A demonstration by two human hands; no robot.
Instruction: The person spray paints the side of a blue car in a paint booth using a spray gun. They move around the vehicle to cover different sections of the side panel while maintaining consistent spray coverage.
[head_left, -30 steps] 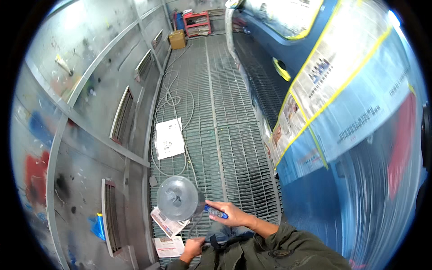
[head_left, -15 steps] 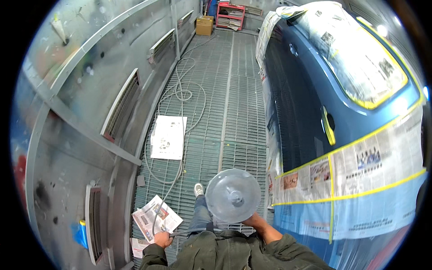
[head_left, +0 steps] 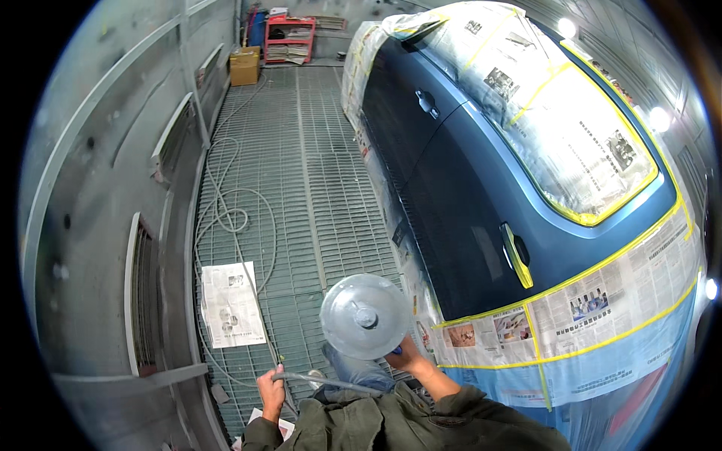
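My right hand (head_left: 404, 356) is closed beneath a large, round, translucent cup (head_left: 366, 316) with a small round cap at its centre. The cup looks like the paint cup of a spray gun; a bit of blue shows by my fingers, and the rest is hidden below. My left hand (head_left: 271, 386) is closed around a grey hose (head_left: 331, 381), which runs across my front toward my right side. To my right stands a blue car body (head_left: 466, 203), its window and lower part covered with newspaper (head_left: 560, 319) and plastic film, edged with yellow tape. The cup is apart from the car.
Hose loops (head_left: 233, 210) lie along the left side of the grated floor (head_left: 308, 158). A newspaper sheet (head_left: 232, 307) lies there too. Vents line the grey wall (head_left: 105, 225) at left. A cardboard box (head_left: 244, 66) and a red shelf (head_left: 289, 41) stand at the far end.
The view has swung right, showing more of the car. My left hand has risen with the hose, which now crosses my front. My right hand still holds the cupped tool.
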